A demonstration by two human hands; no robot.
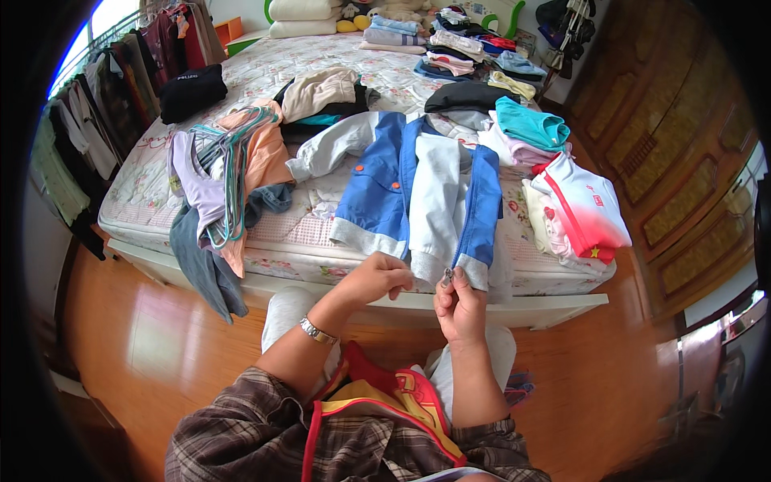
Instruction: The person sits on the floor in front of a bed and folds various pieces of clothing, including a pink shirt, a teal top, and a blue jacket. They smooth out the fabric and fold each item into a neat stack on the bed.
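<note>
A blue and light grey children's jacket (371,183) lies unzipped on the edge of the bed in front of me, its hem toward me. One grey sleeve is folded down over its front; the other stretches to the left. Thumb and fingers of my right hand (460,309) pinch the jacket's zipper (456,255) at its lower end, by the right front hem. My left hand (376,279), wearing a metal watch on the wrist, is closed with curled fingers just below the left front hem. Whether anything is inside those fingers is hidden.
Left of the jacket lie a bundle of hangers (233,181), a lilac top (197,189) and grey-blue trousers (205,261) hanging off the mattress (313,261). Folded clothes (582,209) are stacked on the right. A clothes rack (96,112) stands at the far left.
</note>
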